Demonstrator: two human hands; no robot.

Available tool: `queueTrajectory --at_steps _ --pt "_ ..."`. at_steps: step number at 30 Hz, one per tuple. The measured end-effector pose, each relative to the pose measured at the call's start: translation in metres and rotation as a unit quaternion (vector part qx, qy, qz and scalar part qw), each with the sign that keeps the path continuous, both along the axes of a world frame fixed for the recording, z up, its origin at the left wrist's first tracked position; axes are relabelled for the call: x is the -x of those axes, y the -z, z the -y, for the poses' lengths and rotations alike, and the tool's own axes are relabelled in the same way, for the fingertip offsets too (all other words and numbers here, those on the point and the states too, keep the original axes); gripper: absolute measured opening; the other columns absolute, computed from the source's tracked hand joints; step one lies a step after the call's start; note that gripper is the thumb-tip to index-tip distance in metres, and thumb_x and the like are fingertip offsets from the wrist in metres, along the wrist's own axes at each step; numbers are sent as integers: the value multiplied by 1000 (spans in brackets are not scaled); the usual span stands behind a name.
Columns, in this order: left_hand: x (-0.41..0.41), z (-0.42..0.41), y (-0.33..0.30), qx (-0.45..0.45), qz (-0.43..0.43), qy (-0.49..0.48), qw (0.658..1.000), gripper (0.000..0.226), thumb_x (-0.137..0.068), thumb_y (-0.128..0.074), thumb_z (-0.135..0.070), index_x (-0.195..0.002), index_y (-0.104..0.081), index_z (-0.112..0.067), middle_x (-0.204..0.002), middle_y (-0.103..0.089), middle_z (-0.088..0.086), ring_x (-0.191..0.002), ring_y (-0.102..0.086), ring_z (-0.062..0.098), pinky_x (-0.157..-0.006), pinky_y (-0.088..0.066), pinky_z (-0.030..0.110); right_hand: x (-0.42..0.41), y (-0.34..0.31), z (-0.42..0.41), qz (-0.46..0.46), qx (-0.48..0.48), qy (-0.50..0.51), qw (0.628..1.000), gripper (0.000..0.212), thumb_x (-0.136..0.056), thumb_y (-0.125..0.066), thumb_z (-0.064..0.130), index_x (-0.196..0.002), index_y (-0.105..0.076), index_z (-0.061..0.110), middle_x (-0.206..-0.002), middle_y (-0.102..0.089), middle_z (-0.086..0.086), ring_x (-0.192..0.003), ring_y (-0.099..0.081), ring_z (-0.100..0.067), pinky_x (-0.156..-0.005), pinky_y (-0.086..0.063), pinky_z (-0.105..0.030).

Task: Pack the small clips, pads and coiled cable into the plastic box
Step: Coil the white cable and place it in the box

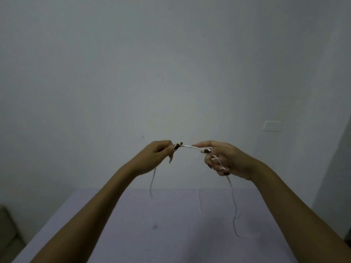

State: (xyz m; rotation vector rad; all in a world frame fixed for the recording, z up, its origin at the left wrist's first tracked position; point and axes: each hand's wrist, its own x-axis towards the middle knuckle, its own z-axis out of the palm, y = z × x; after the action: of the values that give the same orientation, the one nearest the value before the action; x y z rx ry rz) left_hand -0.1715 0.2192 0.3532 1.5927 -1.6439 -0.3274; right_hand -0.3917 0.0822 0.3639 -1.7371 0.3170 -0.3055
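A thin white cable is stretched between both raised hands, high above the table. My left hand pinches one part of it, and a short end hangs down below that hand. My right hand grips the other part with some turns wound around its fingers; a long tail drops from it and curls onto the table at the right. No plastic box, clips or pads are in view.
A lilac-covered table fills the lower part of the view, with a small dark spot on it. A plain wall stands behind, with a white wall plate at right. A dark piece of furniture sits at lower left.
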Motion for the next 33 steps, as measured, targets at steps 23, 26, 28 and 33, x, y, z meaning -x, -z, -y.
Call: queueTrajectory --at_steps 23,26,28,33 --pt "-41 -18 46 73 -701 88 704 23 -88 -43 -17 -66 -46 -15 -53 -31 -5 -39 -15 8 -40 -16 21 -12 75 32 -17 278 295 914 17 -90 -63 22 -81 -77 27 -51 -60 7 -43 -40 -1 -47 -31 -21" --pt "-25 -2 35 98 -666 74 736 25 -97 -36 -14 -91 -60 -9 -66 -51 -2 -46 -38 8 -46 -35 18 -25 105 -7 -19 325 219 920 15 -91 -63 21 -88 -77 20 -54 -63 8 -47 -52 1 -50 -38 -15" --pt "-10 7 37 79 -554 52 827 31 -101 -33 -14 -111 -61 -6 -79 -61 2 -59 -52 9 -58 -48 17 -33 119 -35 -31 355 153 922 20 -93 -58 21 -87 -75 15 -64 -68 0 -56 -59 -8 -58 -48 -27" --pt "18 15 74 -25 -191 23 981 32 -102 -34 -13 -117 -62 -11 -105 -70 8 -84 -66 17 -81 -56 28 -41 115 -79 -39 436 79 896 29 -97 -47 27 -96 -72 12 -82 -69 -2 -68 -58 -12 -67 -49 -31"
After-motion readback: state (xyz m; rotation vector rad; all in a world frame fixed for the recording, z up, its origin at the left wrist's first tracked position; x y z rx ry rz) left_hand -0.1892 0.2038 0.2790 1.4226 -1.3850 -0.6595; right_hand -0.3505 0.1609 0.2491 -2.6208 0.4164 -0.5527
